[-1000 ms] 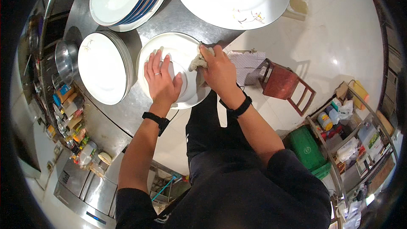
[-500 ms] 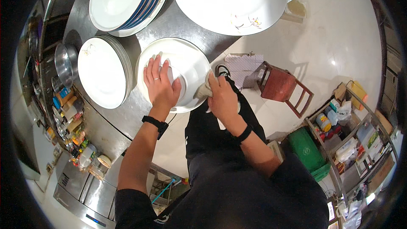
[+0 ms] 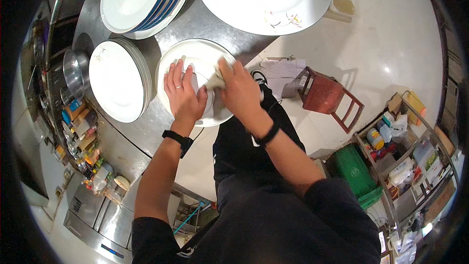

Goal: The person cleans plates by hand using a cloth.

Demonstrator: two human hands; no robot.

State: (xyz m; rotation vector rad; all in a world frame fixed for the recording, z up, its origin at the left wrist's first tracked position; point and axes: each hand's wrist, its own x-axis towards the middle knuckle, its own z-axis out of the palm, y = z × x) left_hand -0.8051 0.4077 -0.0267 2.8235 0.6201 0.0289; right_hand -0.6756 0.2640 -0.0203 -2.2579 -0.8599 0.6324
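A round white plate (image 3: 201,57) rests at the near edge of the metal table, with a ring visible around its middle. My left hand (image 3: 184,93) lies flat on the plate's left part, fingers spread, a ring on one finger. A crumpled greyish-beige cloth (image 3: 215,79) is bunched under the fingers of my right hand (image 3: 240,89), which presses it on the right part of the plate. Just left of the plate stands a stack of white plates (image 3: 117,82). My right fingertips are partly hidden by the cloth and blurred.
Blue-rimmed plates (image 3: 134,2) are stacked at the far left of the metal table (image 3: 195,19). A large white platter (image 3: 264,0) overhangs its far right edge. Metal bowls (image 3: 75,73) sit at left. A red-brown chair (image 3: 322,93), green bin (image 3: 354,171) and loaded shelf rack (image 3: 391,166) stand right.
My right hand has moved the cloth left and slightly away from me, from the plate's right rim in toward its middle. My left hand stays flat on the plate.
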